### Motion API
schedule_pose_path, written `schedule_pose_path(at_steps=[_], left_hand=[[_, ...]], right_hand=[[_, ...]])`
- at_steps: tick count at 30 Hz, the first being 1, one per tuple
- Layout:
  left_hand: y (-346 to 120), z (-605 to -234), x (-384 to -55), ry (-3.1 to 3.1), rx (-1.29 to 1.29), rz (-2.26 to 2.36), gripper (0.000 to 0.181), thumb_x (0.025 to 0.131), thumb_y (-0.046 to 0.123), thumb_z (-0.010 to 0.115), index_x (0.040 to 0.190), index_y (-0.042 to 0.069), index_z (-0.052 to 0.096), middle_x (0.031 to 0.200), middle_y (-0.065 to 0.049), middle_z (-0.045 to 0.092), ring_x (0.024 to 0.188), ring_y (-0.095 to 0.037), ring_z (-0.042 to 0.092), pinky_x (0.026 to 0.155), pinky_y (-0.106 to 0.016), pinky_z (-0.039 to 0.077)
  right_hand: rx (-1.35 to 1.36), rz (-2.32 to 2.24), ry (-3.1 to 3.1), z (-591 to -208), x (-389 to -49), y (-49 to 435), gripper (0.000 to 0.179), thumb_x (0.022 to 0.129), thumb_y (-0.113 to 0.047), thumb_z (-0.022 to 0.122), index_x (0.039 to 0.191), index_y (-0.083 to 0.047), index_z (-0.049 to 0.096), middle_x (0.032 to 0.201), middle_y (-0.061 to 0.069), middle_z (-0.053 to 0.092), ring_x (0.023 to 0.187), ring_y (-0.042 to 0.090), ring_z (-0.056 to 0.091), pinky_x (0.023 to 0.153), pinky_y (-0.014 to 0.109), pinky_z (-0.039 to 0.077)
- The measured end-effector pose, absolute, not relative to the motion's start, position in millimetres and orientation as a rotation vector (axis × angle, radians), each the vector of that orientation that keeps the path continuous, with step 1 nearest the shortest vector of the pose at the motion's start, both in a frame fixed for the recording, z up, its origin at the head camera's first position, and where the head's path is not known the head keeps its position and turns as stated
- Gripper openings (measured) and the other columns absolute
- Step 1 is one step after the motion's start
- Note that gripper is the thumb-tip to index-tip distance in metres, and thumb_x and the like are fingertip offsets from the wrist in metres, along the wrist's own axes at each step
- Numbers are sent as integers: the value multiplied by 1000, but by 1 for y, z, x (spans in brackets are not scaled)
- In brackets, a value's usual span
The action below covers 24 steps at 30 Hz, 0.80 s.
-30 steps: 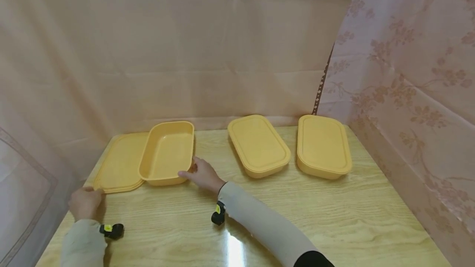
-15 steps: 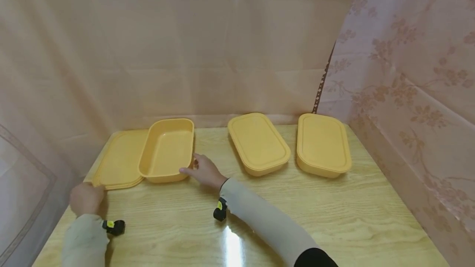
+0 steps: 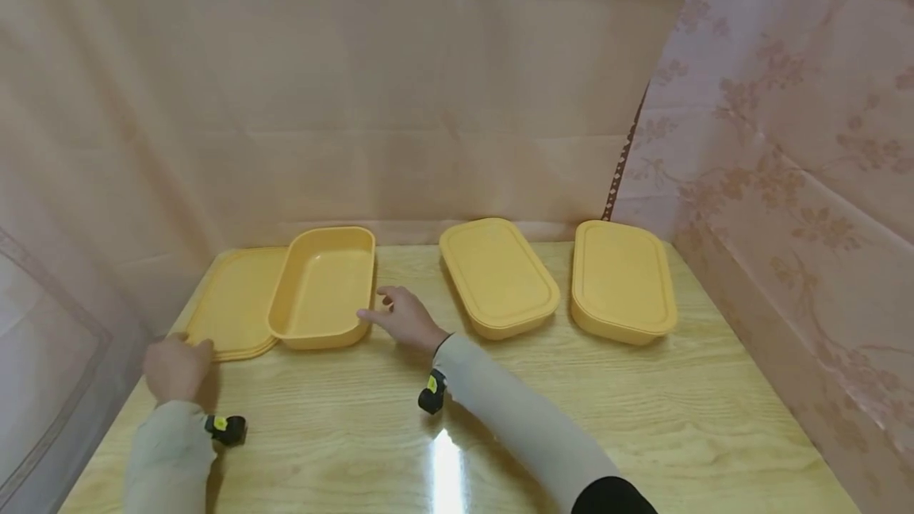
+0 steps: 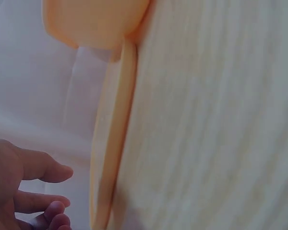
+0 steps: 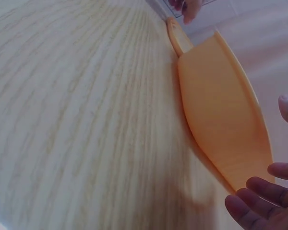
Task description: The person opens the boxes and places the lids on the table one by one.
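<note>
An open yellow food container (image 3: 324, 284) stands at the left of the table, its inside bare. Its left side overlaps a flat yellow lid (image 3: 232, 304), which lies on the tabletop. My left hand (image 3: 177, 365) is over the lid's near left corner; in the left wrist view its loosely bent fingers (image 4: 48, 167) hold nothing and sit apart from the lid's edge (image 4: 116, 129). Beside the container's near right corner is my right hand (image 3: 407, 322), fingers spread and relaxed. In the right wrist view those fingers (image 5: 259, 203) are right at the container's wall (image 5: 221, 110), gripping nothing.
Two more yellow containers with lids on, one in the middle (image 3: 500, 280) and one at the right (image 3: 623, 280), stand along the back of the wooden table (image 3: 643, 419). A beige curtain (image 3: 428, 101) hangs behind, and a floral cloth (image 3: 800, 181) closes the right side.
Both hands have drawn away from what they touched: the left has risen off the lid's corner, the right has let go of the container and shifted slightly right. Container and lid stay put.
</note>
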<state>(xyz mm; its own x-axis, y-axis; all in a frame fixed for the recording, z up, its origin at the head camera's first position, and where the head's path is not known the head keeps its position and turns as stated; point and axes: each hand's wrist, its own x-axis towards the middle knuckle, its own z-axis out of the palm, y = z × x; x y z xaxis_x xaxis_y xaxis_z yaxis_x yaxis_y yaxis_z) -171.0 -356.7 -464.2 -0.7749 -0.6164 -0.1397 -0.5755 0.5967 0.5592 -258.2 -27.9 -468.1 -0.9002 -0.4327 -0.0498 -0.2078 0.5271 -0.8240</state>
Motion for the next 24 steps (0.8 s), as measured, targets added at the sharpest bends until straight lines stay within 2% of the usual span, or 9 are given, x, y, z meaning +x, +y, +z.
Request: schedule_pose_path(at_steps=[5, 9, 13, 19, 24], left_hand=[[-353, -457, -177, -2806, 937, -828, 55, 96, 21, 47, 135, -16, 42, 135, -41, 43, 124, -56, 40, 106, -61, 35], [-349, -453, -183, -2799, 805, -779, 52, 95, 21, 49, 130, -17, 46, 125, -40, 52, 113, -56, 48, 96, -60, 41], [-344, -449, -188, -2768, 750, -837, 53, 95, 22, 50, 132, -16, 46, 125, -40, 52, 111, -55, 47, 93, -61, 39], [-331, -443, -196, -2757, 649, -808, 52, 95, 22, 53, 130, -16, 48, 124, -39, 54, 113, -55, 48, 96, -61, 39], [-319, -439, -201, -2749, 627, -861, 53, 97, 24, 52, 133, -14, 47, 128, -39, 50, 116, -55, 47, 95, -63, 41]], right_hand=[[-558, -1286, 2546, -464, -261, -24, 70, 90, -51, 63, 140, -5, 50, 131, 17, 60, 117, 27, 59, 94, 38, 51], [-567, -1258, 2582, -461, -263, -18, 68, 90, -50, 63, 139, -4, 51, 131, 17, 61, 117, 27, 59, 95, 38, 51], [-575, -1231, 2618, -458, -264, -14, 67, 91, -51, 61, 139, -6, 51, 131, 14, 61, 118, 26, 59, 96, 37, 51], [-579, -1250, 2639, -451, -268, -13, 62, 92, -50, 61, 136, -7, 54, 123, 10, 65, 114, 25, 60, 94, 37, 51], [-581, -1275, 2627, -442, -270, -12, 60, 92, -49, 61, 135, -9, 55, 125, 14, 65, 116, 25, 59, 96, 37, 50]])
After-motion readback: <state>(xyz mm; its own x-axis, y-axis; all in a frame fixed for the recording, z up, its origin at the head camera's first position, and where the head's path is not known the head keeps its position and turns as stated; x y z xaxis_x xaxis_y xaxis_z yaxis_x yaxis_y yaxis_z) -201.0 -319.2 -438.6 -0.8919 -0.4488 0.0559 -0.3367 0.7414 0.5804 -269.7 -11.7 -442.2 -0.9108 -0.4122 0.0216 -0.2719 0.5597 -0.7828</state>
